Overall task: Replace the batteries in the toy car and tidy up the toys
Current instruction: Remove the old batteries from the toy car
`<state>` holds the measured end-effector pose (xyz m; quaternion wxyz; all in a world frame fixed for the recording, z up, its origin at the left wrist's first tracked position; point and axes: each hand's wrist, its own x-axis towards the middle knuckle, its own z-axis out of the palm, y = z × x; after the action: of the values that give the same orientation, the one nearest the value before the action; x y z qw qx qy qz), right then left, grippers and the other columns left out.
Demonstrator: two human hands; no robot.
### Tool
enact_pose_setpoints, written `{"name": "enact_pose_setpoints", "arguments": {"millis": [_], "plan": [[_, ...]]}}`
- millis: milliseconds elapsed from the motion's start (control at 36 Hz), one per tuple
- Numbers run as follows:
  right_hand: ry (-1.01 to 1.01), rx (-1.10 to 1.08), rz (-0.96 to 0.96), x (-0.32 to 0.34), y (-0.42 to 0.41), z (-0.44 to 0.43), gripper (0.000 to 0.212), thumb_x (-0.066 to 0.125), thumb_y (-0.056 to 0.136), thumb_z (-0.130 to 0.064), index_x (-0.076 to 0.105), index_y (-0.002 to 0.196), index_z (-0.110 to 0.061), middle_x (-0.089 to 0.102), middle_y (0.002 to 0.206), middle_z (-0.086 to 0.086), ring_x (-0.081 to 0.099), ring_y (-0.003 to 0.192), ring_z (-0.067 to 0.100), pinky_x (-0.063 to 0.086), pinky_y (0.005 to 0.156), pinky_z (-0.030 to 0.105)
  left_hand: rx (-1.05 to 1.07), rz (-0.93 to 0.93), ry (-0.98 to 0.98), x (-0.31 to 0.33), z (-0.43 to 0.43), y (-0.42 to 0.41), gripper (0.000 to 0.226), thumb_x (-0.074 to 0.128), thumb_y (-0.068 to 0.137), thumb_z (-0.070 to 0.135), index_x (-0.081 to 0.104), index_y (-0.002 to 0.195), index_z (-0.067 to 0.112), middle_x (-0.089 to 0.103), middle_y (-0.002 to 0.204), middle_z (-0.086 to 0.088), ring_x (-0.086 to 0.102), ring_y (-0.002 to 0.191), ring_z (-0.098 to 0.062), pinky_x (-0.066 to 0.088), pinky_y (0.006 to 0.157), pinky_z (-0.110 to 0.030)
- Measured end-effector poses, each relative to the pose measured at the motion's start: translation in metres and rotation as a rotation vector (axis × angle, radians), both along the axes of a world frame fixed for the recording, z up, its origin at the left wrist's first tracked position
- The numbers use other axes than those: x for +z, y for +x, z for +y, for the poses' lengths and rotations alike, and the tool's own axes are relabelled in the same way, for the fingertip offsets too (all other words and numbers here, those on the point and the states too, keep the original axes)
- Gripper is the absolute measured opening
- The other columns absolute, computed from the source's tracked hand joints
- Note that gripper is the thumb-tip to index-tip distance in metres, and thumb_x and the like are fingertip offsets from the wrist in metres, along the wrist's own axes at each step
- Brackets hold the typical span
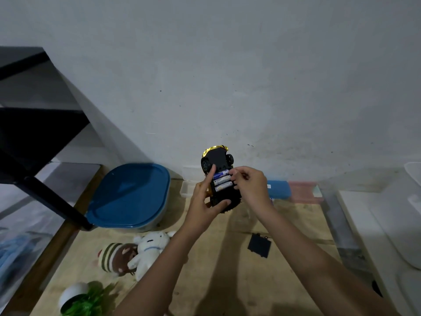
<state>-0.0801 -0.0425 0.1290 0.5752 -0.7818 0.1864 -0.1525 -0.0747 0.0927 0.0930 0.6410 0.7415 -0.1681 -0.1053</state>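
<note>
1. The black battery cover [259, 245] lies loose on the table, near the plush toys [136, 254].
2. The left hand [205, 201] grips the upturned toy car [218, 160] above the table.
3. The right hand [249, 185] pinches the batteries [222, 180] in the open bay. Next, probably: seat them, then refit the cover.

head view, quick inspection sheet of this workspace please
surface: wooden surface, bare between the arms
job's things: toy car upside down, held up; three batteries in its open bay; black cover lying on the surface, apart
clutter: white plush against striped brown plush; potted plant; blue-lidded tub
grips: left hand holds the car, index finger along it; right hand fingers curled at the batteries' right end
cables: nothing seen
surroundings: grey wall; black shelf frame left; pale bins right
</note>
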Motion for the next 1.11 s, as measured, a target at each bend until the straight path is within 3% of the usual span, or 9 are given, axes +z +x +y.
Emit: {"name": "enact_pose_setpoints", "arguments": {"millis": [111,250,417,667,917,1028,1111], "plan": [[-0.008,0.041,-0.006,-0.005,-0.001,0.009,0.016,0.053,0.092,-0.011,0.068,0.087,-0.011,0.066,0.082,0.001,0.065,0.083,0.02,0.055,0.08,0.035,-0.013,-0.02,0.01,0.0,-0.001,0.003,0.087,0.071,0.08,0.007,0.027,0.138,0.054,0.042,0.128,0.01,0.053,0.114,-0.015,0.054,0.09,-0.034],[0.097,-0.028,-0.129,-0.003,-0.004,0.007,0.014,0.053,0.093,-0.012,0.067,0.09,-0.015,0.066,0.081,0.001,0.066,0.077,0.012,0.057,0.073,0.023,0.007,-0.046,-0.008,0.005,-0.003,0.007,0.087,0.071,0.08,0.006,0.027,0.137,0.055,0.041,0.123,0.014,0.053,0.114,-0.015,0.055,0.089,-0.035],[0.099,-0.064,-0.161,0.002,-0.002,0.004,0.015,0.054,0.092,-0.008,0.068,0.096,-0.009,0.066,0.081,-0.001,0.066,0.077,0.011,0.058,0.072,0.022,0.018,-0.083,0.005,0.007,-0.008,0.008,0.087,0.07,0.081,0.007,0.024,0.138,0.053,0.041,0.121,0.01,0.052,0.112,-0.009,0.054,0.089,-0.029],[0.101,-0.103,-0.153,0.005,-0.001,0.004,0.017,0.051,0.094,-0.01,0.067,0.089,-0.012,0.067,0.086,0.006,0.066,0.081,0.018,0.058,0.075,0.024,-0.003,-0.117,0.027,0.008,-0.01,0.007,0.087,0.068,0.082,0.008,0.02,0.137,0.056,0.039,0.118,0.013,0.048,0.111,-0.003,0.051,0.088,-0.018],[0.111,-0.112,-0.149,0.008,0.001,0.004,0.018,0.05,0.094,-0.011,0.064,0.083,-0.017,0.064,0.076,-0.003,0.065,0.072,0.011,0.055,0.069,0.016,-0.001,-0.126,0.024,0.011,-0.008,0.007,0.088,0.068,0.082,0.007,0.02,0.135,0.058,0.039,0.119,0.013,0.049,0.112,-0.004,0.051,0.09,-0.021],[0.087,-0.091,-0.17,0.008,0.0,0.003,0.02,0.049,0.094,-0.012,0.062,0.08,-0.017,0.063,0.074,-0.005,0.064,0.071,0.011,0.057,0.072,0.027,0.0,-0.107,0.007,0.013,-0.007,0.008,0.087,0.069,0.082,0.007,0.022,0.135,0.058,0.04,0.121,0.013,0.051,0.11,-0.006,0.053,0.091,-0.029],[0.039,-0.084,-0.192,0.012,0.0,0.002,0.019,0.049,0.094,-0.012,0.06,0.078,-0.014,0.063,0.079,-0.003,0.065,0.08,0.019,0.056,0.073,0.031,0.004,-0.095,-0.017,0.014,-0.007,0.009,0.087,0.069,0.081,0.006,0.024,0.136,0.056,0.04,0.122,0.013,0.052,0.112,-0.009,0.053,0.09,-0.031]]}}
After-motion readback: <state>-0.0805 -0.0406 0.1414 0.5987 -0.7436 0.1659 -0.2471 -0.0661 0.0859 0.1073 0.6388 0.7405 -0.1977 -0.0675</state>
